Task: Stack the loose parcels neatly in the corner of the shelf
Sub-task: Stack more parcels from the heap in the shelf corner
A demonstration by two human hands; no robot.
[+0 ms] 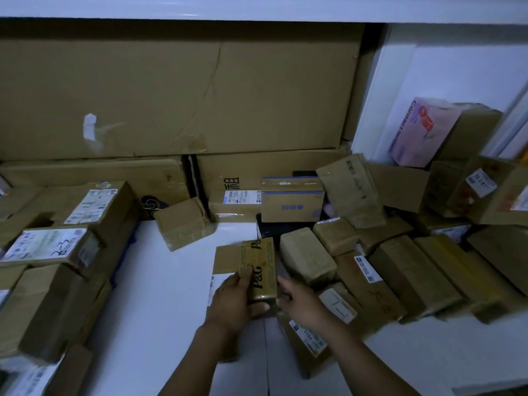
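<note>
**Desk:** Dozens of boxes, by the look of it. What fills your screen most?

**Operator:** A flattened cardboard sheet [177, 92] standing along the far side, with the white shelf [160, 295] spread out below it. On my left I see a stack of labelled parcels [71, 252], piled one on another. On my right there's a loose heap of brown parcels [400, 267], lying at all angles up into the far right corner.

**Desk:** Anything that stands out?

**Operator:** A pink contact-lens box [420, 132] tilts on top of the heap at far right. A blue-striped box [293, 200] sits upright at far centre. Left of it, a small brown box [183, 224] rests tilted on the shelf.

**Desk:** And the piece in hand?

**Operator:** The P&G parcel [261, 267] is near centre, just left of the heap. The left hand [234, 304] grips its near end, thumb on top and fingers curled underneath. The right hand [303, 304] reaches in with fingers fairly straight against the parcel's near right side.
</note>
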